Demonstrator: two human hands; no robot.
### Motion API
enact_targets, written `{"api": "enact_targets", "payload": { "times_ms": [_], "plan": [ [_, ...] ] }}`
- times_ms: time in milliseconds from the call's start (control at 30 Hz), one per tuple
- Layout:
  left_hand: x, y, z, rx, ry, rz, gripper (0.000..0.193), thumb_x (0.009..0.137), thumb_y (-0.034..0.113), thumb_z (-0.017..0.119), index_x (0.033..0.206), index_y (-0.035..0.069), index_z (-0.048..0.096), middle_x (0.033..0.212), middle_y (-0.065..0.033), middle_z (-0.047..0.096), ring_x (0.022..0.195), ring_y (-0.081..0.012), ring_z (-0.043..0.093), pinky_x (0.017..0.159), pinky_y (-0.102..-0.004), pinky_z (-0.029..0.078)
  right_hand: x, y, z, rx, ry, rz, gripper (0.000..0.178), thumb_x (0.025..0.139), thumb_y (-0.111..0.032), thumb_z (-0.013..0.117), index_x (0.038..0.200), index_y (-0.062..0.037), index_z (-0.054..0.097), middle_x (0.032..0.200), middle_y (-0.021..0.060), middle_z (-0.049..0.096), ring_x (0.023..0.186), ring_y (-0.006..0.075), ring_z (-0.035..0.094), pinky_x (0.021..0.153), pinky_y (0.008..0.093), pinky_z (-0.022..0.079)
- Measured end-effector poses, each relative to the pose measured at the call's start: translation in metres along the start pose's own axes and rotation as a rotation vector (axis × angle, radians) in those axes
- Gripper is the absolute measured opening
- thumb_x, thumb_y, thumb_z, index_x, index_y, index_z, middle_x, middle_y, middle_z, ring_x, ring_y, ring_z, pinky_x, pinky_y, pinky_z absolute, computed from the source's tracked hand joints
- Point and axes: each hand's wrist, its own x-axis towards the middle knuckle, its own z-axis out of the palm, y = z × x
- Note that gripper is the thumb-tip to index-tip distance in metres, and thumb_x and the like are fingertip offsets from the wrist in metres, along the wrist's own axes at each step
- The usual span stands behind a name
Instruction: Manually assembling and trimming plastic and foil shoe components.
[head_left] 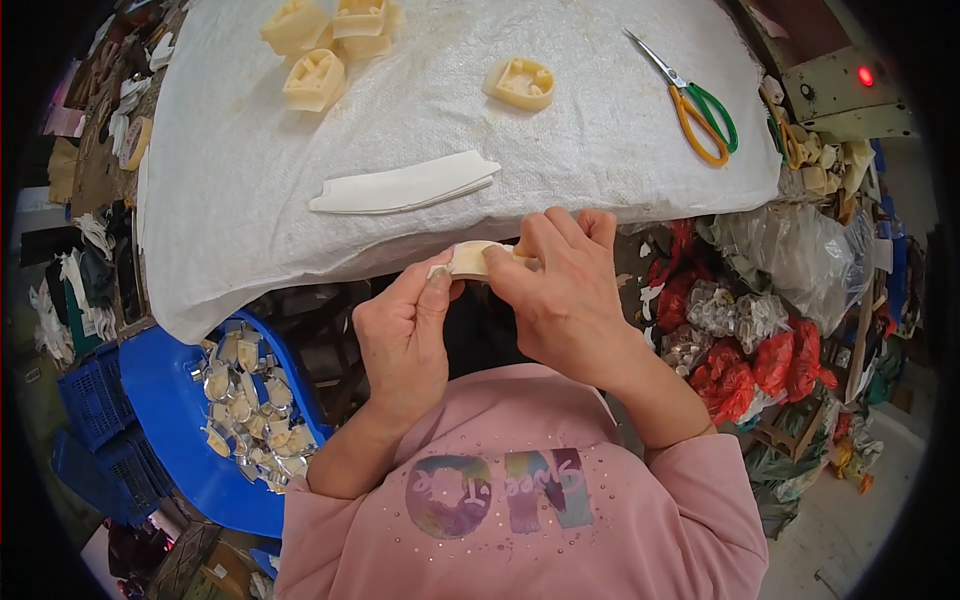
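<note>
Between my two hands, just over the table's near edge, is a small curved cream piece (474, 258) that looks like a plastic shoe heel, with a white strip along it. My left hand (405, 335) pinches its left end between thumb and fingers. At the other end, my right hand (570, 300) grips it, thumb pressed on its face. Fingers hide part of both ends. Beyond the hands lies a stack of curved white strips (405, 188). One hollow cream heel (521, 84) rests farther back, and several more heels (315, 80) are grouped at the far left.
Scissors (695, 115) with orange and green handles lie at the right on the white table cover (590, 140). A blue bin (170, 440) at lower left holds several cream-and-silver pieces (250, 400). Red bags (775, 360) and clear plastic (800, 260) are piled at right.
</note>
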Motion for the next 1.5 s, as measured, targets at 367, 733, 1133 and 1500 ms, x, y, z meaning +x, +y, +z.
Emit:
{"api": "enact_targets", "payload": {
  "times_ms": [367, 733, 1133, 1500],
  "plan": [
    [0.004, 0.001, -0.012, 0.173, -0.211, 0.193, 0.041, 0.098, 0.019, 0.041, 0.128, -0.006, 0.047, 0.11, -0.0173, 0.06, 0.098, -0.0225, 0.059, 0.077, -0.0331, 0.049, -0.007, 0.023, 0.017, 0.122, 0.109, -0.046, 0.031, 0.063, -0.004, 0.065, 0.091, -0.016, 0.061, 0.082, 0.0046, 0.049, 0.082, 0.0228, 0.047, 0.076, 0.0422, 0.028],
    [0.018, -0.031, -0.012, -0.738, -0.711, -0.528, 0.071, 0.082, 0.044, 0.059, 0.133, 0.001, 0.035, 0.116, -0.0083, 0.05, 0.098, -0.0165, 0.051, 0.079, -0.0312, 0.04, -0.017, 0.027, 0.013, 0.347, 0.065, -0.174, 0.039, 0.063, -0.005, 0.067, 0.099, -0.0183, 0.061, 0.085, 0.0031, 0.047, 0.085, 0.0233, 0.045, 0.082, 0.0457, 0.028],
    [0.013, -0.019, -0.001, -0.61, -0.562, -0.491, 0.064, 0.079, 0.044, 0.059, 0.124, 0.001, 0.04, 0.11, -0.0078, 0.051, 0.101, -0.0138, 0.05, 0.091, -0.0328, 0.04, -0.014, 0.025, 0.01, 0.329, 0.046, -0.21, 0.037, 0.063, -0.006, 0.069, 0.097, -0.0174, 0.059, 0.082, 0.0033, 0.047, 0.084, 0.0228, 0.046, 0.083, 0.0453, 0.028],
    [0.004, -0.024, -0.001, -0.164, -0.139, 0.403, 0.011, 0.082, 0.006, 0.069, 0.09, -0.001, 0.067, 0.082, -0.0049, 0.055, 0.072, -0.0115, 0.051, 0.06, -0.0214, 0.041, -0.016, 0.03, 0.004, 0.293, 0.133, -0.161, 0.037, 0.063, -0.004, 0.068, 0.097, -0.0168, 0.063, 0.081, -0.0003, 0.05, 0.081, 0.0202, 0.046, 0.08, 0.0434, 0.027]
  ]
}}
